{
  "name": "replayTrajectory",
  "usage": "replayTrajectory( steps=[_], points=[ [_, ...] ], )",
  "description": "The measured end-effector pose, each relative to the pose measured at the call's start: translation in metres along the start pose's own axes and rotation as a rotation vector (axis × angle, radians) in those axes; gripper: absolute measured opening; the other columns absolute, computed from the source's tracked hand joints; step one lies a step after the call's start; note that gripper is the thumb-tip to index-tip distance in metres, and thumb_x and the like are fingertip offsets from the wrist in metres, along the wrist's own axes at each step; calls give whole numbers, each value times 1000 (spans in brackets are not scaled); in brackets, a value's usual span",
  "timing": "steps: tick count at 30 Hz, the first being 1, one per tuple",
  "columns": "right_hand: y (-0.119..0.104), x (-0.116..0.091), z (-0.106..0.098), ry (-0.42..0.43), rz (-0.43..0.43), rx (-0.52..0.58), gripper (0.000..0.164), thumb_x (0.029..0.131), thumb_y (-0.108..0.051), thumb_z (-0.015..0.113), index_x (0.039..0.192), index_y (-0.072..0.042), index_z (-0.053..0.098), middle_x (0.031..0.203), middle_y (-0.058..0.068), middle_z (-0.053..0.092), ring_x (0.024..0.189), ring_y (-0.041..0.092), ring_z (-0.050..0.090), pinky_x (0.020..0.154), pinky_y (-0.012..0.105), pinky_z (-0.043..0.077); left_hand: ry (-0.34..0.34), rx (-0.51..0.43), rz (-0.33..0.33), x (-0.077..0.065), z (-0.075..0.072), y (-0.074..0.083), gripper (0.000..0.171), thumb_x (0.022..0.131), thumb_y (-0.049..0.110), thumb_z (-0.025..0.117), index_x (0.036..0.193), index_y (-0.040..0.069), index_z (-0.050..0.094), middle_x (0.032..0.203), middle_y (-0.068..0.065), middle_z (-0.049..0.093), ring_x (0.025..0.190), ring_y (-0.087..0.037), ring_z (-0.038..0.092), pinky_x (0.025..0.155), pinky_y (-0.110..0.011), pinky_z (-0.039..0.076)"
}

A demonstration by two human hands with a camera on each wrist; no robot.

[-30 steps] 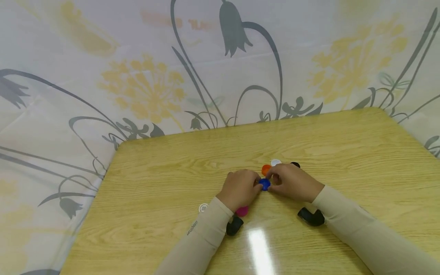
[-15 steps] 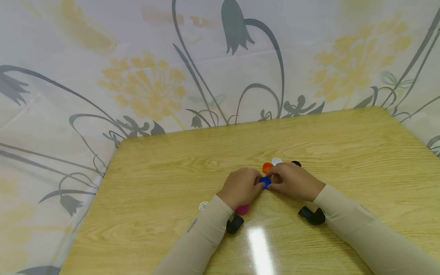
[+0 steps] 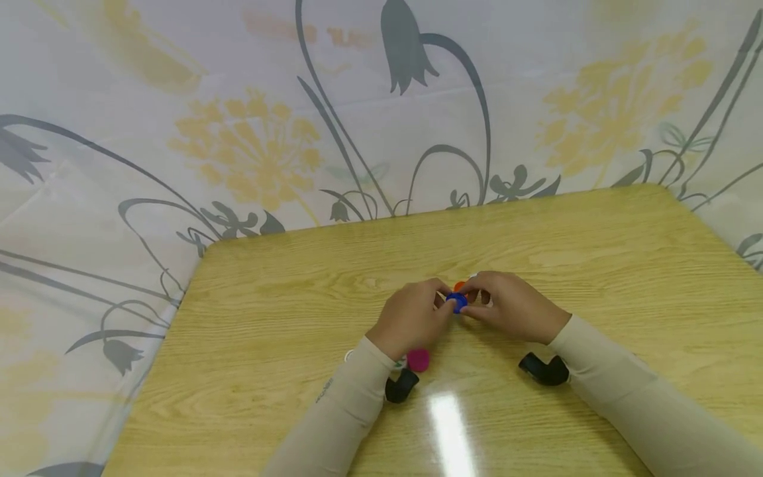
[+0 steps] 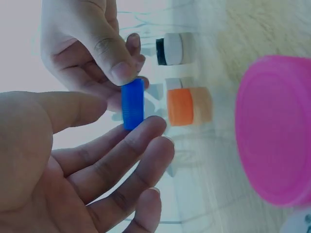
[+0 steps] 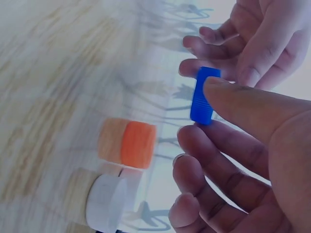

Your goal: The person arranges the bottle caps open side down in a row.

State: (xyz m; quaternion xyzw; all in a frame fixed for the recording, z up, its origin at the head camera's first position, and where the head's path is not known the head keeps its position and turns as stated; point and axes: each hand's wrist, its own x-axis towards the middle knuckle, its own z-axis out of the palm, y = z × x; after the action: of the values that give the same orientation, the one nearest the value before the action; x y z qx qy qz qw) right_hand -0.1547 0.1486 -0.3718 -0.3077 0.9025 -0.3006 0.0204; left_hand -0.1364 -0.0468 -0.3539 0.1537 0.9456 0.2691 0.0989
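Between both hands is a blue bottle cap [image 3: 457,303], seen edge-on in the wrist views and held up off the table. My right hand [image 3: 520,308] pinches it, the thumb [image 5: 221,87] lying on its face and the forefinger at its rim. My left hand [image 3: 410,319] has thumb and forefinger at the cap's left side; its other fingers [image 4: 146,158] are loosely bent. Just beyond the cap sits an orange bottle cap [image 5: 138,145], partly covered by the right hand in the head view. A white bottle cap [image 5: 103,201] stands beside the orange one.
A pink bottle cap [image 3: 418,360] lies near the left wrist, a white printed cap [image 3: 398,363] next to it. Another white cap [image 3: 349,356] peeks out left of the sleeve. Further back is a black cap [image 4: 160,52]. The wooden table [image 3: 286,298] meets a patterned cloth backdrop [image 3: 357,132].
Both hands have moved slightly away from the body and up, carrying the blue cap toward the orange one. The right hand now covers more of the orange and white caps and hides the black one.
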Motion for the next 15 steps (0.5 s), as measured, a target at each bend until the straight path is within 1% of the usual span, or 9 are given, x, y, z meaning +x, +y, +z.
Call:
replayTrajectory(
  steps=[2,5,10,12,15],
  points=[
    [-1,0,-2,4,5,15,19,88,-12,77,105,-6,73,89,-3,69,77,6,59,67,24,51,16,-14,-5,0,-2,1,27,103,32,56,119,15,68,102,1,75,78,-9,65,64,-23,49],
    [-1,-1,-3,-2,13,32,20,90,-13,75,109,-6,73,92,-3,71,79,6,61,69,25,52,28,-28,-4,0,-3,3,26,104,29,55,120,13,67,103,-1,75,72,-7,64,60,-22,48],
    [0,-1,-3,-13,33,38,22,92,-16,73,111,-6,71,88,-6,71,78,4,62,68,24,52,35,-43,3,1,-2,3,23,103,25,57,119,12,66,100,-2,75,63,-6,59,54,-21,45],
    [0,-1,-2,-7,37,51,22,92,-16,73,112,-6,71,86,-6,72,77,4,63,66,24,51,39,-58,2,1,-1,2,22,103,25,58,119,13,66,101,-2,75,64,-6,60,54,-21,45],
    [1,-1,-2,18,34,85,24,91,-14,74,113,-6,70,87,-3,74,76,5,67,65,23,52,51,-104,5,0,-2,0,22,103,26,58,119,14,65,103,-3,74,70,-6,63,57,-21,47]
  ],
)
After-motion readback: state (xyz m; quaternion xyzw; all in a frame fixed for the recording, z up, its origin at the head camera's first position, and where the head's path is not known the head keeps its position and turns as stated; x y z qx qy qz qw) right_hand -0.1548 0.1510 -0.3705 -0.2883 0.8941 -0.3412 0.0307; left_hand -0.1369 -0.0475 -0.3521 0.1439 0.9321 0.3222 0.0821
